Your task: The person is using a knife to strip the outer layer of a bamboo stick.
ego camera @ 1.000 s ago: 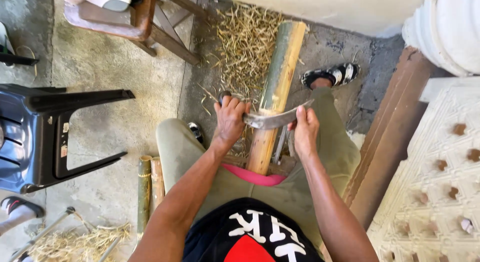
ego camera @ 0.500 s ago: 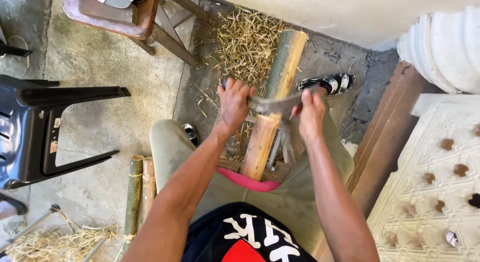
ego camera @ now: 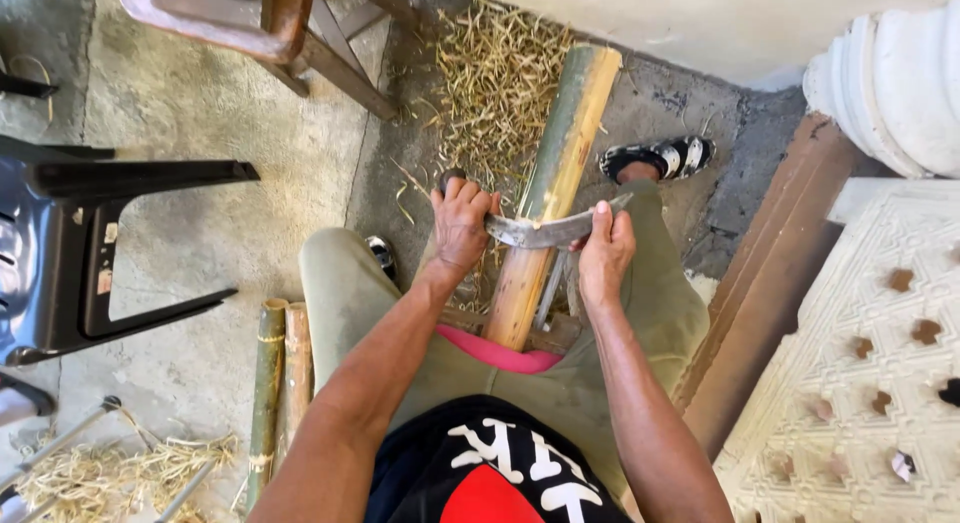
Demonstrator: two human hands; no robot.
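Black plastic chair (ego camera: 60, 253), wooden stool (ego camera: 270, 28), straw shavings (ego camera: 495, 83)

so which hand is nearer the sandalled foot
Right. The right hand grips the blade end just below the sandalled foot; the left hand is across the bamboo pole.

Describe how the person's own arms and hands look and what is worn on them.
Both arms are bare from the elbows down to the fingers: no sleeves reach into view, and there are no gloves, no watch and no bands at the wrists. The left hand and right hand show no rings that I can make out. The forearms look lean and sinewy.
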